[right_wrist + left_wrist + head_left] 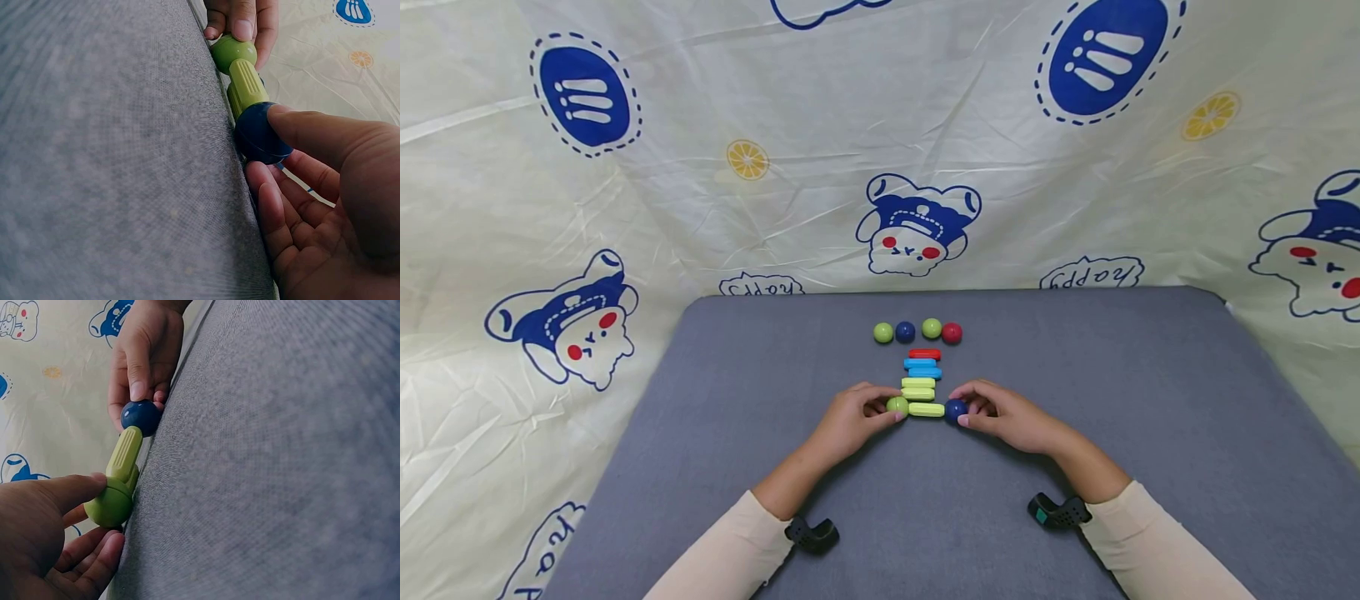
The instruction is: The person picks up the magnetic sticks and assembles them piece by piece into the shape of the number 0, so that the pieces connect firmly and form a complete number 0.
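My left hand (854, 417) pinches a green ball (897, 406) between thumb and fingers, at the left end of a yellow-green rod (927, 410). At the rod's other end, my right hand (1009, 414) pinches a dark blue ball (955, 410). In the left wrist view the rod (125, 453) runs straight from the green ball (110, 505) to the blue ball (140, 417). The right wrist view shows the blue ball (261, 134) under the right thumb. Whether the rod is fixed into either ball I cannot tell.
Beyond the hands, two yellow-green rods (917, 388), two blue rods (922, 368) and a red rod (925, 354) lie in a column. Behind them, several balls form a row: green (883, 332), dark blue (906, 332), green (932, 327) and red (952, 333). A grey table (760, 350) bears everything.
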Tool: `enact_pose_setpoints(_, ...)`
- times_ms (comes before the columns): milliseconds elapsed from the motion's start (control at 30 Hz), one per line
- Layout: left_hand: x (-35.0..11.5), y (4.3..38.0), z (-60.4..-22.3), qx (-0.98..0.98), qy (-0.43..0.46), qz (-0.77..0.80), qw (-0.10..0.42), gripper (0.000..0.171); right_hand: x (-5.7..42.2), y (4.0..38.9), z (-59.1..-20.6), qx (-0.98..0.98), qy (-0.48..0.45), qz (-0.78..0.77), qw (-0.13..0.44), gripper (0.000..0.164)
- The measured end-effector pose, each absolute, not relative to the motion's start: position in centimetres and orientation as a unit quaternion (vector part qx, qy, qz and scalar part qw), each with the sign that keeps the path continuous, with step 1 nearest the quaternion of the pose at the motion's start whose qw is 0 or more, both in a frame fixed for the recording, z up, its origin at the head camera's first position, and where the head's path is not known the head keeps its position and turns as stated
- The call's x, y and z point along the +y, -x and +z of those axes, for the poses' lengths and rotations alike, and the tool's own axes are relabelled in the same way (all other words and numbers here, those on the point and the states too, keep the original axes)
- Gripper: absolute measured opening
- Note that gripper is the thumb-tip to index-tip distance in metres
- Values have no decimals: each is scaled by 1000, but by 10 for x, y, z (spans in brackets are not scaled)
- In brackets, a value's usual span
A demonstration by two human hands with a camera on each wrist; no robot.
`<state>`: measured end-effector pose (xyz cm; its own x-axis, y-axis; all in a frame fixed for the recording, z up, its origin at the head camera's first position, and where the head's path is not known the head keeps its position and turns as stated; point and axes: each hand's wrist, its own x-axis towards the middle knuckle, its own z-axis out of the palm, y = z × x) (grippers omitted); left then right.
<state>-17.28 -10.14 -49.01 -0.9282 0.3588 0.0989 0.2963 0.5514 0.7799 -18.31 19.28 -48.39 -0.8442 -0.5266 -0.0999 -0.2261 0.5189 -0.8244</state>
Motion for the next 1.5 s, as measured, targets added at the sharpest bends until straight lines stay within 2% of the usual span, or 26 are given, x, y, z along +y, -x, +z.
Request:
enact_pose_setpoints(400,-101,174,-490,876,-188,444,33,32,193,184,-484,852,219,-443,173,34)
enact_pose_setpoints(667,-97,181,-480,885,-183,428,9,28,195,186,-485,848,225,-447,174,34)
enact_pose_setpoints(1100,-80,195,-463,902,-206,377,33,22,194,186,-484,848,224,-447,175,34)
enact_pose_setpoints(1500,-73,200,-465,911,-219,348,24,17,194,185,-481,846,224,-448,180,34)
